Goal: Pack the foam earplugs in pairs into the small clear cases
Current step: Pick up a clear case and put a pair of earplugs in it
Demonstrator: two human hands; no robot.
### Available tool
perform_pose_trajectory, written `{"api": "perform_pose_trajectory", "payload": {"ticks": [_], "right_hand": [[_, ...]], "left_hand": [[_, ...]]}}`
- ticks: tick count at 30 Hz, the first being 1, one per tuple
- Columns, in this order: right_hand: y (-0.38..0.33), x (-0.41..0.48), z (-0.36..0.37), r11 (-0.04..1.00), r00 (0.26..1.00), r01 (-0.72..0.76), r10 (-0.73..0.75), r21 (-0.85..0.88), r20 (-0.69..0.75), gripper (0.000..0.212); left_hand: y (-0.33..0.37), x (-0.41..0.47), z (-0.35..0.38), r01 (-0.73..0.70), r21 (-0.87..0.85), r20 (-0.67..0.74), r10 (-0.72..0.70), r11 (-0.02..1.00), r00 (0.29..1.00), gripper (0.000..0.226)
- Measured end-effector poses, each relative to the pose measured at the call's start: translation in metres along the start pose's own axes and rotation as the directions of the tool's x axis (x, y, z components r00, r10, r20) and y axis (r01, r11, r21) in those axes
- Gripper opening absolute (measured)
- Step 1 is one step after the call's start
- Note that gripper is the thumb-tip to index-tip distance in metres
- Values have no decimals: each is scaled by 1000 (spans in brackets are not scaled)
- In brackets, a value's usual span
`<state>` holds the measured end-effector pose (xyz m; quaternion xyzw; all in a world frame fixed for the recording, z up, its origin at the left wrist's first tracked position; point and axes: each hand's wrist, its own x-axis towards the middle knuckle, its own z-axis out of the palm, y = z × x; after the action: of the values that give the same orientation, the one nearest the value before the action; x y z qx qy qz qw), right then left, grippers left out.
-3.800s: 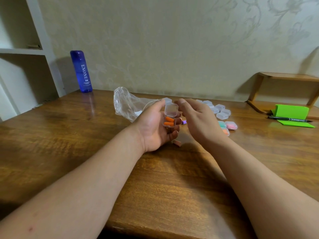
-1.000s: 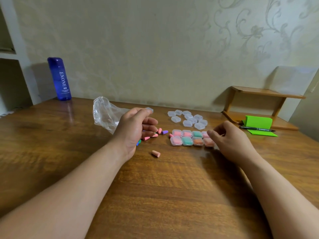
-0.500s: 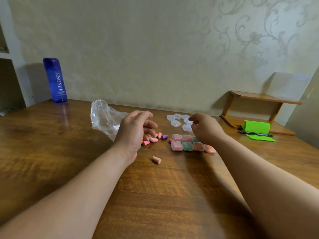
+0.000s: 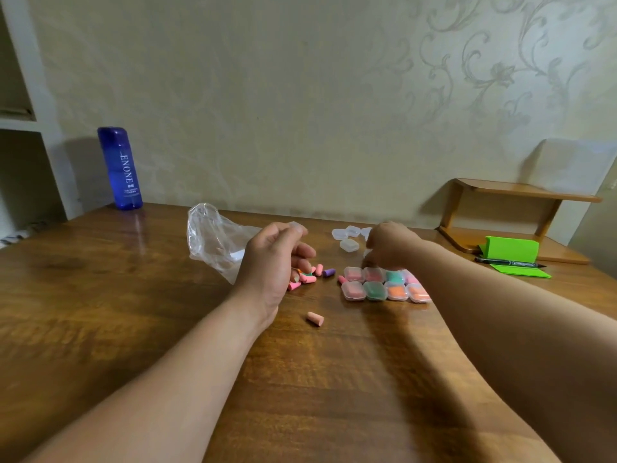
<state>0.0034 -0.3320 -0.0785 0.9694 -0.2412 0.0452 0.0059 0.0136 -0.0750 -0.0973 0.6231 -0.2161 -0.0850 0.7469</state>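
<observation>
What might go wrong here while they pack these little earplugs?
The lone peach earplug lies apart from the loose earplugs, between the forearms; an arm could knock it away, leaving a pair short. The right hand is at the empty cases, beyond the filled cases, so its wrist might scatter those.

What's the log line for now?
right hand: at empty cases | left hand: over loose earplugs | filled cases: two rows
</observation>
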Motion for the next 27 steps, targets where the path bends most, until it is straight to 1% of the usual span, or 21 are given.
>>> {"api": "perform_pose_trajectory", "payload": {"ticks": [1,3,6,9,12,15,16,17,20,22,25,27], "right_hand": [[0,-1,0,1000,1000,-2,2,20,-4,38],[0,-4,-5,994,998,0,6,106,-57,36],[-9,-15,-21,947,984,46,12,319,-175,39],[-26,-41,-38,825,968,146,-7,546,-249,49],[-42,-72,-38,697,949,247,-35,673,-312,40],[-55,-99,-21,533,921,322,15,782,-389,35],[-59,-106,-15,490,914,338,35,804,-405,35],[-62,-113,-9,469,909,349,43,811,-415,34],[-66,-124,0,475,902,389,-22,790,-431,32],[-64,-126,1,476,893,423,-74,771,-444,31],[-62,-126,0,473,878,460,-113,752,-466,30],[-62,-124,0,417,889,448,-119,791,-441,28]], "left_hand": [[0,0,0,-1,0,-1,1,1000,1000,23],[0,-1,0,-2,2,-4,2,1000,1000,22],[0,0,-1,0,10,-2,0,1000,1000,22],[0,0,-1,25,19,11,-26,999,1000,22],[2,-2,1,39,25,25,-39,999,999,22],[3,-3,1,33,-21,49,-31,999,998,23],[3,-4,0,29,-38,66,-26,999,997,23],[4,-5,0,27,-58,90,-21,998,996,23],[4,-10,2,21,-67,169,-9,998,986,23],[4,-12,3,14,-45,191,-5,999,982,23],[4,-11,0,13,-44,204,-3,999,979,24],[3,-10,0,9,-46,192,0,999,981,26]]}}
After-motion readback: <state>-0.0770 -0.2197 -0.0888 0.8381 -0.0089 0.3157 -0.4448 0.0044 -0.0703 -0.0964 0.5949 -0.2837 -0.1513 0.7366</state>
